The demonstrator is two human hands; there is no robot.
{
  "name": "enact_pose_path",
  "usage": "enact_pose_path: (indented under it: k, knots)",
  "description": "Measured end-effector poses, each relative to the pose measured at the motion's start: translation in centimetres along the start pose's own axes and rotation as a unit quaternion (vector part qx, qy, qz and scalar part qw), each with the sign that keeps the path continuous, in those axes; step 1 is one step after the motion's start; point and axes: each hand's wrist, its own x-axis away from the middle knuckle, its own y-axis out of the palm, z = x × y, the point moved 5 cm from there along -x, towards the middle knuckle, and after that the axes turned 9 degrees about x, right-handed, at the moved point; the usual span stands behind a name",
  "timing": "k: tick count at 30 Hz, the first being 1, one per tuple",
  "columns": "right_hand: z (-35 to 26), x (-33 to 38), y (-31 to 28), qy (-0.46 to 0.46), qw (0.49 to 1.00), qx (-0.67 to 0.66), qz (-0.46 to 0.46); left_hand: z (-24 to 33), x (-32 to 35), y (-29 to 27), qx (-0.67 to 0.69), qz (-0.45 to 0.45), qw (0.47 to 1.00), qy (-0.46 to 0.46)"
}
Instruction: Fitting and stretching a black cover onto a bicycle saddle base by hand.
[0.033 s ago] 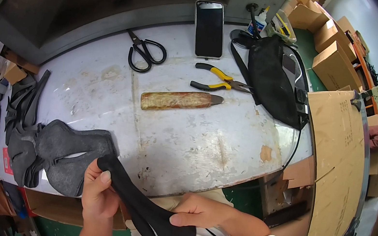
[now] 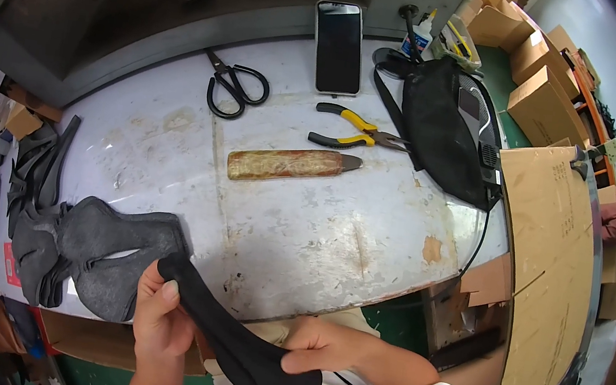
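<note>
Okay, from my remote seat the left hand (image 2: pixel 165 322) pinches the narrow upper end of a split black cutout (image 2: pixel 231 332), the right hand (image 2: pixel 329 347) its wider lower end, by the worktable's (image 2: pixel 284 245) near edge. Right hand's just edged rightward, so I'd call it mid-handling. Dark-gray cutouts (image 2: pixel 119 232) lie left, needle-nose pliers (image 2: pixel 365 128) farther out.

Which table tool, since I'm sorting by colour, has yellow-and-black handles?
The needle-nose pliers, between the phone and the wrapped hand tool. The scissors have all-black handles; the wrapped tool's is brownish.
</note>
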Motion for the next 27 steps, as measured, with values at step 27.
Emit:
enact_pose_path:
  k: [27]
  knots:
    - [-6.0,-1.6,-0.6,-0.09,0.956,0.008,0.279,-3.8,0.9,5.5,-0.248,-0.179,0.952,-0.011]
